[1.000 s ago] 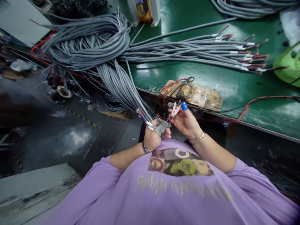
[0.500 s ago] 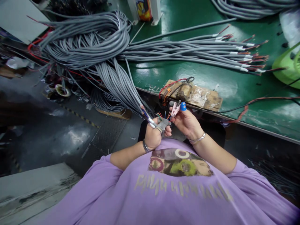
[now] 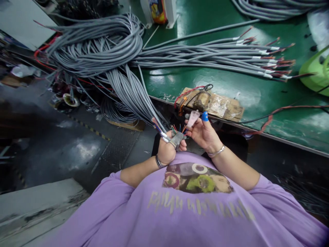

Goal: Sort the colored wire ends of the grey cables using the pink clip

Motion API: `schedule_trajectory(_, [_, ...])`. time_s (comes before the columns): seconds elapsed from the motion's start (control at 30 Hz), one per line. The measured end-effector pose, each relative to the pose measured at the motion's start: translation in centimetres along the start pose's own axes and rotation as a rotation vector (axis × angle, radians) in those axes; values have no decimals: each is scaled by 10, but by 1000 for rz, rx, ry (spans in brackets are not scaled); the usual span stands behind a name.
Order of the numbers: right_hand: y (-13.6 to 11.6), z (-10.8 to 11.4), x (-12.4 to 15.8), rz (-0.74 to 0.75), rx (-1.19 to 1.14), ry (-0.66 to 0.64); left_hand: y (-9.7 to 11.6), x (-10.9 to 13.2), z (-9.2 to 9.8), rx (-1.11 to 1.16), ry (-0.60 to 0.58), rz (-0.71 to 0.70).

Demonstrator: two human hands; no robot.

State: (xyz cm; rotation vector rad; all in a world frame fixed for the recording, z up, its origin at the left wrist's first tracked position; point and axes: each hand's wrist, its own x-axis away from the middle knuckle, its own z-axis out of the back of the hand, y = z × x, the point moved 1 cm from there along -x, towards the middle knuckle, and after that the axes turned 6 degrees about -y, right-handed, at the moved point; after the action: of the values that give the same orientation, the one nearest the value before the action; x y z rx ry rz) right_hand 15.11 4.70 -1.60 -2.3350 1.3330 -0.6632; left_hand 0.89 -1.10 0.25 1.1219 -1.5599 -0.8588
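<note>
Green bench (image 3: 282, 120) behind — left hand (image 3: 167, 151) fisted round grey cable ends (image 3: 159, 131), right hand (image 3: 205, 135) pinching a pink clip (image 3: 191, 119).

- The left hand (image 3: 167, 151) and right hand (image 3: 204, 134) sit in a tight pocket between the purple shirt (image 3: 180, 212) and the edge of the green bench (image 3: 290, 128).
- Grey cables (image 3: 133, 96) slant from the left hand's grip up to a heaped coil (image 3: 95, 48), blocking the way up and left.
- A wooden block (image 3: 221, 104) tangled with wires stands on the bench edge just beyond the right hand, which pinches a clip (image 3: 191, 120).
- A red-and-black lead (image 3: 269, 118) trails right along the bench edge.
- Bare bench lies open between the block and the laid-out cable bundle (image 3: 213, 55).
- Open air hangs over the dark floor (image 3: 64, 147) at left.
</note>
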Motion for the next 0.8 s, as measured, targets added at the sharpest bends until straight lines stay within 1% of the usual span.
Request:
schedule_trajectory(0.13, [-5,10,7,-200,166,-145,-4,3,9,-46,-23,-32])
schedule_trajectory(0.2, [-9,13,11,-245,251,-192,-6,3,12,-84,-50,-42])
schedule_trajectory(0.27, [-13,13,14,-256,332,-197,-7,3,13,-124,-82,-36])
schedule_trajectory(0.4, [-15,8,15,-212,422,-178,-1,1,10,-221,-185,-3])
schedule_trajectory(0.53, [-12,-1,16,-202,451,-221,7,-1,5,-329,-335,160])
schedule_trajectory(0.6, [-11,-2,16,-187,461,-223,9,-2,5,-346,-366,210])
schedule_trajectory(0.67, [-11,1,16,-148,459,-191,8,-3,6,-313,-330,190])
schedule_trajectory(0.73, [-12,9,16,-116,433,-141,4,-4,9,-234,-247,132])
schedule_trajectory(0.8, [-13,19,16,-132,388,-113,0,-4,11,-147,-153,75])
